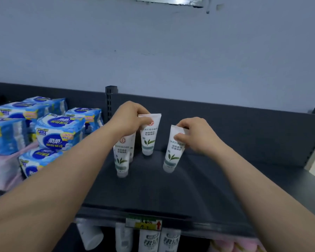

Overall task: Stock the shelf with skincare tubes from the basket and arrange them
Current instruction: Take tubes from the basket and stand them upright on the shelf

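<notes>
While the rear tube (pixel 149 138) and the right tube (pixel 172 153) stand cap-down on the dark shelf (pixel 171 193), our left hand (pixel 129 119) pinches the first by its crimped top and our right hand (pixel 196 136) the second. Our left wrist hides the tops of the front tubes (pixel 121 161), with blue packs (pixel 58 132) stacked to the left.

You get a single view, from the wide-angle camera on your head. It looks forward and down along both forearms, near enough that your left hand (pixel 129 118), pinching the left tube (pixel 149 137), and your right hand (pixel 195 136), pinching the right tube (pixel 173 151), sit mid-frame. Beyond the hands it faces the back panel of the shelf (pixel 171 188) and the wall (pixel 153 51); nearer than your wrists, it takes in the shelf's front edge and the tier below.
</notes>
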`<act>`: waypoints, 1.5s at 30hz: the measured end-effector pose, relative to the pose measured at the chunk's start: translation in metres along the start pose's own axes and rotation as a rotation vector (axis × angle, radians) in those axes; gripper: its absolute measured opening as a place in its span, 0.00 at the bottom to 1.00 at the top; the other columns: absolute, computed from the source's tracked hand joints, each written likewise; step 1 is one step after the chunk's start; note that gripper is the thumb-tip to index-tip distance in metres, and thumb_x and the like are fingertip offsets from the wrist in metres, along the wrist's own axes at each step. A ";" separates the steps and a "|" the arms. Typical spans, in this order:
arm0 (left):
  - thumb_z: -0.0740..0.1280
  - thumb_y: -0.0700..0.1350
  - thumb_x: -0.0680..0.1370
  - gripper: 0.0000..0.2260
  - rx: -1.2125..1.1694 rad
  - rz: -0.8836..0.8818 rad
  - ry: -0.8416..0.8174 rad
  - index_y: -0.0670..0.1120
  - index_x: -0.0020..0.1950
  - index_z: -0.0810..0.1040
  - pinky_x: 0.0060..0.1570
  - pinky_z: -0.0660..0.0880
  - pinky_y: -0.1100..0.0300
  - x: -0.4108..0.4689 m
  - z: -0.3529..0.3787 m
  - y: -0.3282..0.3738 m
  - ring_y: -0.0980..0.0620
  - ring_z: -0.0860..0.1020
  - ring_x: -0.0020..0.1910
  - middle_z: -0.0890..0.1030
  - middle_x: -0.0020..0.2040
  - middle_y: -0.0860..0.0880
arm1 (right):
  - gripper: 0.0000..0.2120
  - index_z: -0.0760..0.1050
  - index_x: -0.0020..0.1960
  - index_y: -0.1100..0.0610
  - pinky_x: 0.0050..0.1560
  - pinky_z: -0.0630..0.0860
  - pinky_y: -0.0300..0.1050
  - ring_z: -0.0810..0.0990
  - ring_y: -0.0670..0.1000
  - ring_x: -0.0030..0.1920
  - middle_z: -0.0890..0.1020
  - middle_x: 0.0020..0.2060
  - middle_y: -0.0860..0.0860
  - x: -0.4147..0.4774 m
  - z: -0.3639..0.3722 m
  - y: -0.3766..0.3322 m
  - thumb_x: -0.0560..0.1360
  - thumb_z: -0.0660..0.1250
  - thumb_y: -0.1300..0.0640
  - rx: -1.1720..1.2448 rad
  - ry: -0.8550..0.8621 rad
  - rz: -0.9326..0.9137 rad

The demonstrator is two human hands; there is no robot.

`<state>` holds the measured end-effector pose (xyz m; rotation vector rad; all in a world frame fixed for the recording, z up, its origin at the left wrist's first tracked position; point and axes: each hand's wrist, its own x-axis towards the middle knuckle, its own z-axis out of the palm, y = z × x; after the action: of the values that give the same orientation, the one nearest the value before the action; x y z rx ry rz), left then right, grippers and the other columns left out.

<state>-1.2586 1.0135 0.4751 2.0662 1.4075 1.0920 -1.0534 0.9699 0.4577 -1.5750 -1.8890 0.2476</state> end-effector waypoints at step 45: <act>0.56 0.54 0.80 0.18 0.583 0.195 0.066 0.53 0.68 0.72 0.63 0.65 0.49 0.100 -0.001 -0.076 0.46 0.72 0.63 0.78 0.61 0.51 | 0.09 0.78 0.54 0.48 0.48 0.78 0.49 0.78 0.48 0.51 0.81 0.52 0.44 0.098 0.092 0.002 0.74 0.68 0.55 -0.130 -0.097 0.037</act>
<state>-1.2857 1.1352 0.4600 2.6365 1.7414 0.8952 -1.1116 1.0857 0.4213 -1.7133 -1.9863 0.2240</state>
